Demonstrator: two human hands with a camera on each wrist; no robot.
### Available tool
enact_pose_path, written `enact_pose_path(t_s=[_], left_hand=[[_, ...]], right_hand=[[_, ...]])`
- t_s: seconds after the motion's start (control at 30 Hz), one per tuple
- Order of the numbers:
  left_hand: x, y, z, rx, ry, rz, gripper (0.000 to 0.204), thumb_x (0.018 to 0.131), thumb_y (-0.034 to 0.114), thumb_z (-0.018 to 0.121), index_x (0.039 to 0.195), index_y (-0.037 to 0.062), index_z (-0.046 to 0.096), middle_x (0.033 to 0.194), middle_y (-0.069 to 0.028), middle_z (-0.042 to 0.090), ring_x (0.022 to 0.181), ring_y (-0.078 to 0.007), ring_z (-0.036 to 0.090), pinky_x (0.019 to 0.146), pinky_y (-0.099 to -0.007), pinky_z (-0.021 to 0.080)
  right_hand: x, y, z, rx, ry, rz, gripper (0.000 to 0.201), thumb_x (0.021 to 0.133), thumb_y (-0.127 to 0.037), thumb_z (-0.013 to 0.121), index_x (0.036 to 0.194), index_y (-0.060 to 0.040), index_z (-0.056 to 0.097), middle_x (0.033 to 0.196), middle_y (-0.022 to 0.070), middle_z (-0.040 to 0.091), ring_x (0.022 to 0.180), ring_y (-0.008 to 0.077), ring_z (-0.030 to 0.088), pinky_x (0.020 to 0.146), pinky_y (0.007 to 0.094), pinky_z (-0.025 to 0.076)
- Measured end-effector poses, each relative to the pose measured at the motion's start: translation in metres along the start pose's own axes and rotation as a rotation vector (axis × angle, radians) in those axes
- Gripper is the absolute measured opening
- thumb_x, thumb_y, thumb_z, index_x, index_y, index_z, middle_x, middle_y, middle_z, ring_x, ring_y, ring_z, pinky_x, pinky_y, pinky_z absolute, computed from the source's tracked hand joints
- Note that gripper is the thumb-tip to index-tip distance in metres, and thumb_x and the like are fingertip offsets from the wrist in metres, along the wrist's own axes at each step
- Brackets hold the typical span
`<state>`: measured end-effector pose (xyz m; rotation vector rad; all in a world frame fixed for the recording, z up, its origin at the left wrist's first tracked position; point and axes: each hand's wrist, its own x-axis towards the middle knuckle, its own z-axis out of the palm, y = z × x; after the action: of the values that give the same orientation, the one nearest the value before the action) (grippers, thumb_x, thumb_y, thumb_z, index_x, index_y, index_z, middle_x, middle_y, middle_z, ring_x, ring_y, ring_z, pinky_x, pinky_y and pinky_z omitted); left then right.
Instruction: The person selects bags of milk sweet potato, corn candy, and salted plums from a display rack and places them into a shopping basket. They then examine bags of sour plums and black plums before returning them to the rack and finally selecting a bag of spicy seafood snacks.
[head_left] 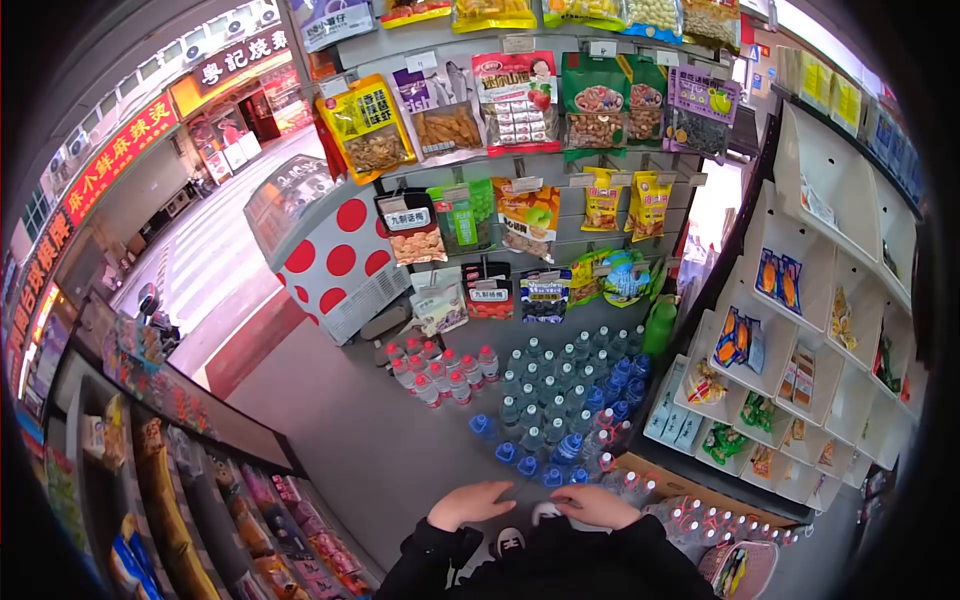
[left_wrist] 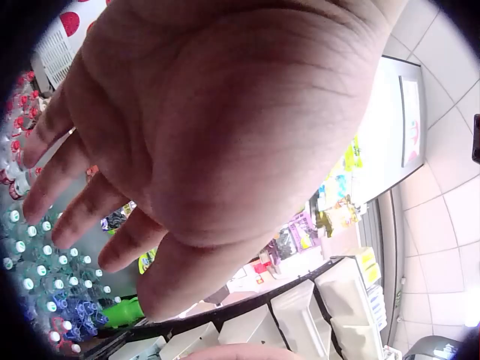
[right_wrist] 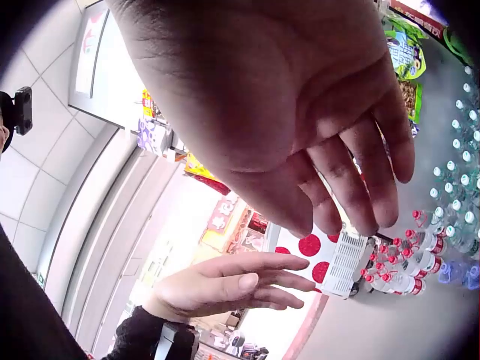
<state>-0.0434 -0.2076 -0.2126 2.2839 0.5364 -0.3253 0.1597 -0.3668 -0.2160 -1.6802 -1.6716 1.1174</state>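
Note:
Both of my hands hover in front of my body at the bottom of the head view and hold nothing. The left hand [head_left: 470, 503] is spread flat with straight fingers; the left wrist view shows its bare palm [left_wrist: 202, 127]. The right hand [head_left: 597, 505] lies beside it with relaxed, slightly bent fingers, and it fills the top of the right wrist view [right_wrist: 300, 112]. That view also shows the left hand [right_wrist: 225, 289] lower down, fingers straight. Below and ahead of the hands, several blue-capped water bottles [head_left: 560, 400] stand on the floor.
Red-capped bottles [head_left: 440, 370] stand left of the blue ones, a green bottle [head_left: 660, 325] to the right. Snack packets [head_left: 520, 100] hang on the slatted wall ahead. White shelf bins [head_left: 830, 300] line the right, a snack rack [head_left: 200, 500] the left. A red-dotted cabinet [head_left: 340, 260] stands by the street.

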Motion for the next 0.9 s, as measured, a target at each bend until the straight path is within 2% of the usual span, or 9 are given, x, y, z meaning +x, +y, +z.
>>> enact_pose_path(t_s=[0.1,0.17,0.23,0.37,0.57,0.7,0.73,0.87,0.9], left_hand=[[0.026,-0.002,-0.028,0.0,0.026,0.023,0.05,0.082,0.041,0.045,0.117,0.0044,0.044,0.108,-0.0198,0.052,0.099,-0.0342,0.05,0.082,-0.0389,0.041],[0.044,-0.019,-0.036,0.009,0.116,0.129,0.047,0.081,0.037,0.048,0.116,0.0055,0.044,0.104,-0.0188,0.053,0.097,-0.0339,0.051,0.08,-0.0389,0.042],[0.048,-0.005,-0.079,-0.015,-0.005,0.026,0.048,0.083,0.036,0.046,0.12,0.0052,0.041,0.113,-0.0183,0.049,0.102,-0.032,0.048,0.085,-0.0358,0.04],[0.06,-0.028,-0.144,0.024,0.046,-0.001,0.049,0.084,0.036,0.047,0.121,0.0048,0.041,0.114,-0.0179,0.049,0.103,-0.0312,0.048,0.085,-0.0349,0.039],[0.071,-0.073,-0.221,-0.079,0.137,-0.025,0.046,0.084,0.035,0.048,0.118,0.0041,0.044,0.11,-0.0156,0.052,0.098,-0.0269,0.052,0.082,-0.0336,0.041],[0.091,-0.122,-0.275,-0.264,0.241,0.034,0.038,0.082,0.023,0.052,0.114,0.0027,0.048,0.099,-0.0138,0.058,0.089,-0.0222,0.057,0.077,-0.0309,0.044],[0.098,-0.138,-0.288,-0.252,0.296,0.054,0.036,0.081,0.024,0.054,0.111,0.0038,0.05,0.091,-0.0124,0.06,0.08,-0.0204,0.059,0.07,-0.0297,0.045],[0.13,-0.203,-0.349,-0.292,0.358,0.077,0.031,0.081,0.021,0.054,0.107,0.0029,0.052,0.083,-0.0103,0.06,0.073,-0.0173,0.059,0.066,-0.0277,0.045],[0.138,-0.22,-0.363,-0.333,0.441,0.045,0.028,0.081,0.019,0.054,0.103,0.0017,0.053,0.08,-0.0092,0.059,0.07,-0.0155,0.058,0.064,-0.0266,0.045]], right_hand=[[0.025,0.004,-0.024,-0.079,0.026,0.028,0.03,0.082,-0.023,0.052,0.105,-0.0028,0.053,0.091,0.0143,0.059,0.084,0.0272,0.058,0.072,0.0334,0.045],[0.048,0.002,-0.044,0.014,0.093,0.004,0.025,0.079,-0.019,0.054,0.099,-0.0035,0.055,0.088,0.0136,0.059,0.081,0.0273,0.058,0.07,0.0343,0.046],[0.078,0.002,-0.067,0.003,0.119,-0.041,0.024,0.078,-0.018,0.054,0.097,-0.0023,0.056,0.087,0.0136,0.06,0.079,0.0276,0.058,0.069,0.034,0.046],[0.162,-0.015,-0.12,-0.151,0.14,-0.235,0.025,0.078,-0.017,0.054,0.098,-0.0028,0.055,0.086,0.0129,0.059,0.079,0.0268,0.058,0.068,0.0337,0.046],[0.253,-0.051,-0.157,-0.184,0.096,-0.299,0.026,0.079,-0.018,0.054,0.1,-0.0036,0.053,0.088,0.0123,0.059,0.081,0.0265,0.058,0.069,0.0336,0.046],[0.323,-0.065,-0.163,-0.138,0.171,-0.37,0.028,0.079,-0.018,0.054,0.102,-0.0024,0.052,0.092,0.0133,0.058,0.085,0.0261,0.057,0.072,0.0334,0.046],[0.342,-0.066,-0.166,-0.094,0.162,-0.343,0.031,0.079,-0.016,0.055,0.107,-0.0027,0.05,0.096,0.0127,0.057,0.087,0.0239,0.057,0.074,0.0323,0.045],[0.43,-0.051,-0.165,0.014,0.334,-0.262,0.036,0.078,-0.015,0.057,0.11,-0.001,0.046,0.099,0.015,0.055,0.086,0.0251,0.056,0.074,0.032,0.045],[0.453,-0.048,-0.165,0.015,0.343,-0.247,0.036,0.078,-0.015,0.057,0.11,-0.001,0.046,0.099,0.015,0.055,0.086,0.0251,0.056,0.074,0.032,0.045]])
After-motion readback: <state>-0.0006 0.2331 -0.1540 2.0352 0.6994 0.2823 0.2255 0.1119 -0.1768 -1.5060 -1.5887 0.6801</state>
